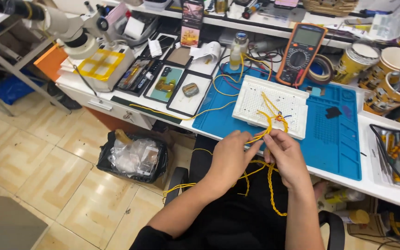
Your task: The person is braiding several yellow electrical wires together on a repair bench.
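**A:** Head view, lower centre of the frame: what do the hands hold?

**B:** The left hand (230, 157) and the right hand (285, 157) meet just below the bench edge. Both are pinched shut on the yellow wires (270, 178), fingers close together, apparently so that the strands stay taut. Below the right hand the wires hang as a tight twisted braid; loose strands trail left across the lap.

**A:** Where do the wires lead?

**B:** Up to the white breadboard (274, 105), centre frame, a flat perforated plastic rectangle. It lies on the blue mat (339, 139), a smooth, rubbery-looking sheet, and overhangs its near edge, which keeps it within reach.

**A:** Surroundings?

**B:** Orange-cased multimeter (300, 53), upper centre-right, propped upright beyond the breadboard with its display facing the person. Microscope (70, 30), upper left. Black bin (133, 157) lined with crinkled clear plastic, on the tiled floor at left. Paper cups (390, 78) with tools, upper right.
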